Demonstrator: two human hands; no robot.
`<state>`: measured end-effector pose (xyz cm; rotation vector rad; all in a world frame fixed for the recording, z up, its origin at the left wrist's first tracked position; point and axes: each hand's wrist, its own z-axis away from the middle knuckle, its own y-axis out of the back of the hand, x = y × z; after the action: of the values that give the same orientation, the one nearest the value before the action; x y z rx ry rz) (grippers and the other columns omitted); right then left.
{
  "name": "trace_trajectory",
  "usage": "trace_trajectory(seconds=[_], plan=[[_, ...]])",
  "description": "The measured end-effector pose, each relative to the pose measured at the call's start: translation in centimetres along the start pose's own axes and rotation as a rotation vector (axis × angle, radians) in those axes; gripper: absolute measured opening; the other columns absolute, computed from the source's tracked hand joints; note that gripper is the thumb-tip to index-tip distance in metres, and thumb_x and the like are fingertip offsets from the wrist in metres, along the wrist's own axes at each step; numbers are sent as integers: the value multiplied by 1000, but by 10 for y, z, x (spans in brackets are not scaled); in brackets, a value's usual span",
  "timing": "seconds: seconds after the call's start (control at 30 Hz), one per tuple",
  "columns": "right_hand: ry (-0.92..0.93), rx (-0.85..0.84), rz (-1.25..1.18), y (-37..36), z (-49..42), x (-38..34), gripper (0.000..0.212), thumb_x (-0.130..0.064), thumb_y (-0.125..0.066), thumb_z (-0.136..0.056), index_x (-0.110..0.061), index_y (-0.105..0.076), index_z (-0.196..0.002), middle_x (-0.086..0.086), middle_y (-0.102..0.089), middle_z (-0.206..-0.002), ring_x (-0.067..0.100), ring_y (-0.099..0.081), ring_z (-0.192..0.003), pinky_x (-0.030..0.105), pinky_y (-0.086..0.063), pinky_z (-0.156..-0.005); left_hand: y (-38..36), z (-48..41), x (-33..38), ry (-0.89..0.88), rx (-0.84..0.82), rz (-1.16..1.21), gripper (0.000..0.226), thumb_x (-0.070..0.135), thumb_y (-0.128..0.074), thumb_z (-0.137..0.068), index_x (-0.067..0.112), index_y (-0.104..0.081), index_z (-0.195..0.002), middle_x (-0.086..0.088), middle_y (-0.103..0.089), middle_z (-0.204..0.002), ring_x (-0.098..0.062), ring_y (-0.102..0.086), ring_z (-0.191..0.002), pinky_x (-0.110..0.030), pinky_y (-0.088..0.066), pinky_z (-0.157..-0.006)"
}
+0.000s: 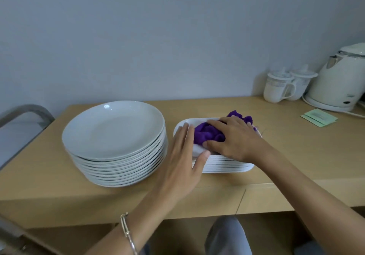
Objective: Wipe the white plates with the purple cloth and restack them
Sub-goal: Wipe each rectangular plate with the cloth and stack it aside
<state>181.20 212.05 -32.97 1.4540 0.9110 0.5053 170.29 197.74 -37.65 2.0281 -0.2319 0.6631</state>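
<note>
1. Two stacks sit on the light wooden counter [296, 146]: round white ceramic plates [114, 130] on the left, rectangular white plates [227, 165] on the right.
2. Wiping is in hand. The right hand [237, 138] presses the crumpled purple cloth [207, 134] onto the top rectangular plate, thumb apparently hooked round it.
3. The left hand [181, 156], fingers [182, 136] straight, steadies that stack's near-left edge.
4. Next, probably: lift the wiped plate aside to begin a fresh stack.
</note>
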Motion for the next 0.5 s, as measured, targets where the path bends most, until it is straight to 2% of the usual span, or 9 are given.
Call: trace_trajectory(seconds=[0.03,0.1,0.17,0.2,0.27,0.37,0.43,0.5], plan=[[5,11,-1,-1,0,2,66,-67,-46,-81,-45,-32,-142,-7,-35,-148,21,-23,-137,52,-18,-112,-4,-2,-2,7,15,17,86,72,-17,-82,29,5,-152,17,5,-159,8,11,-144,-1,7,-109],[16,27,-25,-3,-1,7,62,-63,-48,-84,-44,-35,-141,-7,-36,-147,20,-24,-137,51,-19,-112,-9,-5,-5,12,44,35,96,83,-20,-80,25,0,-154,5,-5,-164,-4,1,-150,-20,-5,-121],[30,30,-67,-5,-2,13,58,-61,-50,-84,-43,-40,-139,-7,-37,-147,20,-25,-137,51,-19,-113,-13,-6,-8,10,76,49,97,90,-17,-77,28,-1,-150,-3,-12,-164,-10,-6,-149,-37,-15,-123],[38,31,-84,-5,-2,15,58,-62,-50,-82,-43,-43,-137,-7,-38,-146,19,-26,-137,51,-19,-112,-14,-6,-8,13,90,65,95,91,-18,-76,31,0,-147,-5,-13,-163,-10,-7,-148,-41,-17,-122],[50,30,-105,-6,-3,18,62,-67,-44,-75,-43,-47,-133,-8,-41,-143,19,-28,-135,51,-21,-112,-15,-6,-8,34,84,106,97,94,-20,-71,35,1,-145,-4,-10,-163,-8,-5,-148,-34,-15,-121],[63,14,-101,-1,-2,22,72,-73,-35,-67,-43,-51,-130,-9,-42,-140,19,-30,-134,49,-22,-112,-18,-8,-3,57,37,126,100,98,-17,-65,40,10,-141,4,0,-163,-5,2,-150,-11,0,-114],[72,10,-105,6,-1,31,62,-69,-47,-74,-41,-53,-129,-8,-43,-139,18,-31,-133,43,-21,-113,-22,-9,3,45,-7,140,97,98,-13,-64,43,19,-137,16,11,-158,1,9,-147,-1,9,-107],[85,-10,-124,15,2,44,49,-53,-60,-83,-37,-55,-128,-8,-44,-138,14,-31,-132,34,-19,-112,-26,-9,12,26,-51,144,94,98,-12,-64,48,24,-134,26,20,-151,8,12,-143,0,8,-105]])
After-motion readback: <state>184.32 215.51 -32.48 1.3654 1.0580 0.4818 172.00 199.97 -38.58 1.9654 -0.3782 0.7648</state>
